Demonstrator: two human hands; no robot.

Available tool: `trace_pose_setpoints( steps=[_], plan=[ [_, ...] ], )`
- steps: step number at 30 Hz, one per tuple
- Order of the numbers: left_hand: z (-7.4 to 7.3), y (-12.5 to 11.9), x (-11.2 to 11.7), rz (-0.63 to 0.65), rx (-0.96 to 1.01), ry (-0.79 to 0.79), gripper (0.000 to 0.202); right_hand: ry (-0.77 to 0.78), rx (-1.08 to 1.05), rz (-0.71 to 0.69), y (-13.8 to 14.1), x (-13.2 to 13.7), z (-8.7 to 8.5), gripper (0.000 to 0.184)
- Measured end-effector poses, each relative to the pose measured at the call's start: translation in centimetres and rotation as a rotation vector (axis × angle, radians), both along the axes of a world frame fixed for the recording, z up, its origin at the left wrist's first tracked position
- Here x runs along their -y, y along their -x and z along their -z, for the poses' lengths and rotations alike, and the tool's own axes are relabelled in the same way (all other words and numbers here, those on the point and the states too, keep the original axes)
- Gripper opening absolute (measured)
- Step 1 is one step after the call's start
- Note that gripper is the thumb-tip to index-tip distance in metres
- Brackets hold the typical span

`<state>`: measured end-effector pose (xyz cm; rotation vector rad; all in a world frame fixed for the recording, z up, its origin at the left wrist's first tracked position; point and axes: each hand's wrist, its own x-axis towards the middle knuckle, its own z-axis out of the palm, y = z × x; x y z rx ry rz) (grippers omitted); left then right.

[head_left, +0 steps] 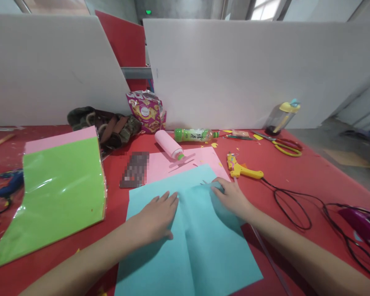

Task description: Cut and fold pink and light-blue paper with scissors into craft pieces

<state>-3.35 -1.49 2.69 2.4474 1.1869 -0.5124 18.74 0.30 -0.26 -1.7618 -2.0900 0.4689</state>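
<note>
A light blue sheet of paper (200, 242) lies on the red table (296, 176), partly folded with a crease down its middle. My left hand (156, 218) rests flat on the sheet's left half, fingers stretched out. My right hand (231, 197) presses on the folded upper right corner, fingers laid on the paper. A pink sheet (172, 164) lies under the blue one at its far side.
A wrapped stack of green and pink paper (58, 193) lies at the left. A yellow glue gun (242, 168) with black cable (292, 205), pink glue bottle (168, 144), green drink bottle (194, 134), scissors (285, 146), snack bag (146, 111) and white partitions (234, 70) stand behind.
</note>
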Motion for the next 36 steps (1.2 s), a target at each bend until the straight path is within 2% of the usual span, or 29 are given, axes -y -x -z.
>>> trace_pose_setpoints(
  steps=[4, 13, 21, 28, 32, 36],
  plan=[
    [0.3, 0.1, -0.2, -0.025, 0.039, -0.025, 0.080, -0.004, -0.007, -0.008, 0.0, -0.1, 0.4, 0.017],
    [1.2, -0.4, -0.3, -0.014, 0.078, -0.114, 0.071, -0.079, 0.008, 0.007, -1.3, -2.1, 0.8, 0.015],
    [1.2, -0.7, -0.3, 0.006, 0.043, -0.097, 0.083, -0.136, 0.103, 0.000, -1.1, -1.1, 1.2, 0.015],
    [1.3, -0.6, -0.5, 0.010, 0.079, -0.107, 0.081, -0.143, 0.204, 0.020, -1.5, -1.3, 1.2, 0.013],
    [1.3, -0.7, -0.7, 0.038, 0.061, -0.101, 0.084, -0.172, 0.267, 0.011, -1.5, -1.4, 1.5, 0.021],
    [1.1, -1.1, -1.0, 0.018, 0.031, -0.073, 0.088, -0.139, 0.304, 0.060, -1.4, -1.1, 1.3, 0.021]
  ],
)
